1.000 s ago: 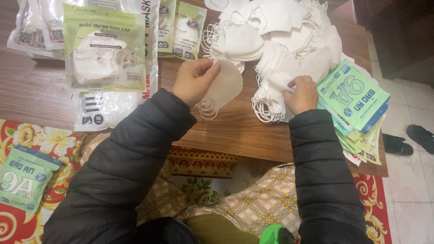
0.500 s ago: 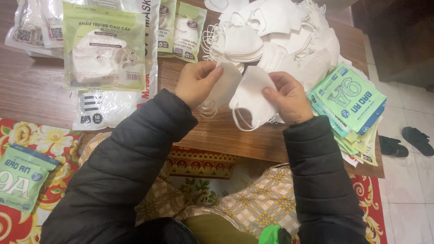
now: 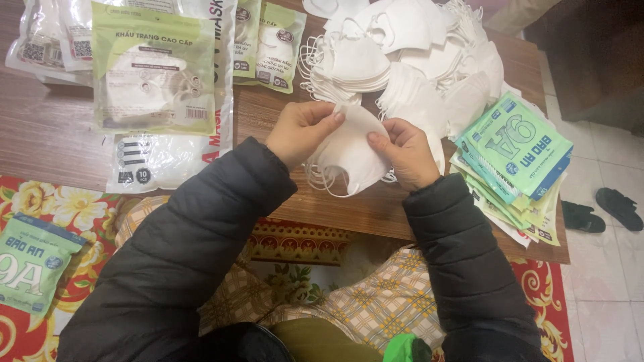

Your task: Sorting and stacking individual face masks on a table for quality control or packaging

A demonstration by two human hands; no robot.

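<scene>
Both hands meet over the front of a low wooden table [image 3: 47,134]. My left hand [image 3: 300,131] and my right hand [image 3: 404,151] pinch a small stack of folded white face masks [image 3: 349,155] between them, with the ear loops dangling below. Just behind the hands lies a large loose heap of white masks [image 3: 409,47]. To the right of my right hand sits a pile of green printed packets [image 3: 513,157].
Clear and green-labelled bags of packed masks [image 3: 154,70] cover the table's left half. One green packet [image 3: 30,265] lies on the red patterned rug at lower left. Dark sandals [image 3: 604,208] rest on the tiled floor to the right.
My right hand took a mask from the heap and carried it left onto the mask in my left hand. Both hands now hold the masks together.
</scene>
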